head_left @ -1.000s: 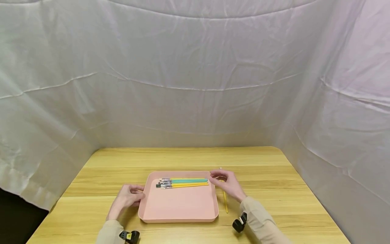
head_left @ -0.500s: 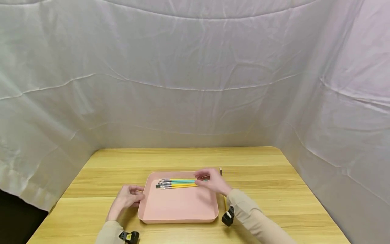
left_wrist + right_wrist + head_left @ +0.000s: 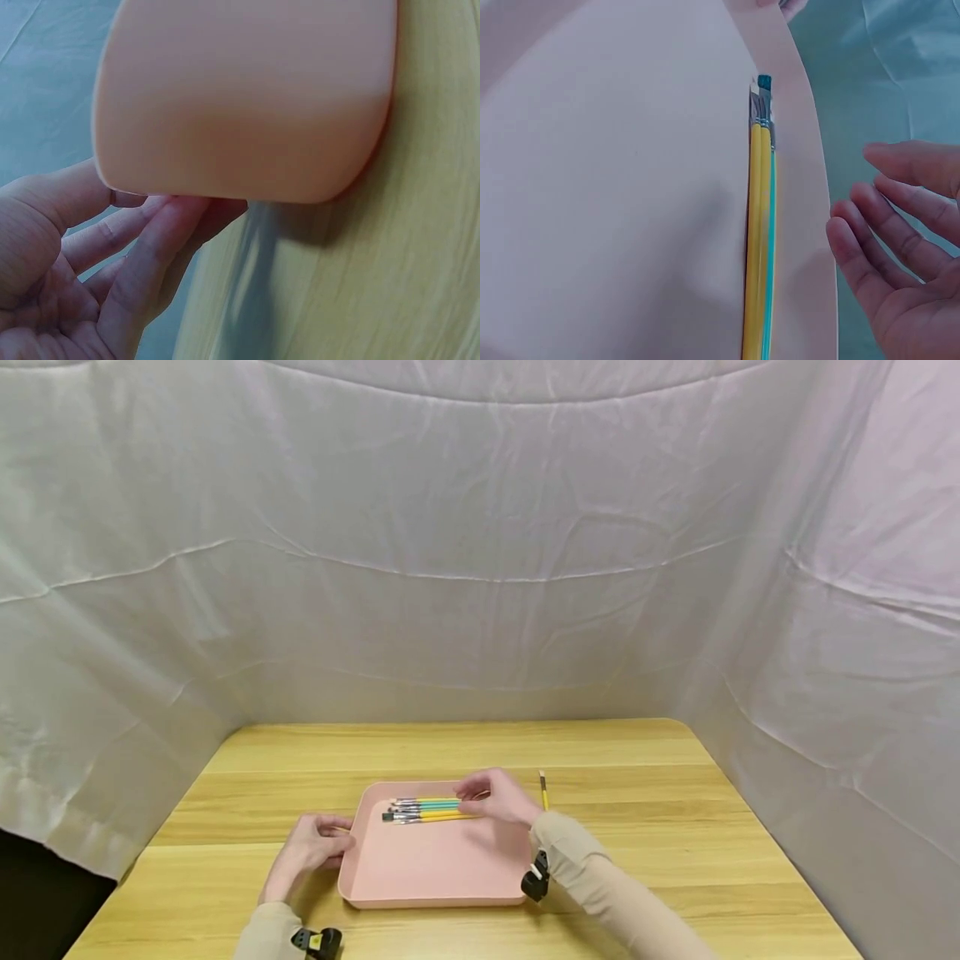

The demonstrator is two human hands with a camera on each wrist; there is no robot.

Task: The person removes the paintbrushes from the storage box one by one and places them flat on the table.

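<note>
Lying together: yellow and teal paintbrushes (image 3: 759,225).

Looks like smooth, matt plastic on the tray (image 3: 442,870), with smooth handles (image 3: 757,232) and shiny metal ferrules (image 3: 762,112) on the paintbrushes (image 3: 424,816). Shows wood grain across the table (image 3: 660,835), satiny cloth in the hangings (image 3: 480,635) and matt cloth on the sleeves (image 3: 600,885).

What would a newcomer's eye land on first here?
Probably the pink tray on the wooden table, with the left grip at its left wall. Next, the yellow and turquoise brushes lying in its far part, the right grip over their handles. Then the lone yellow brush on the table, right of the tray.
</note>
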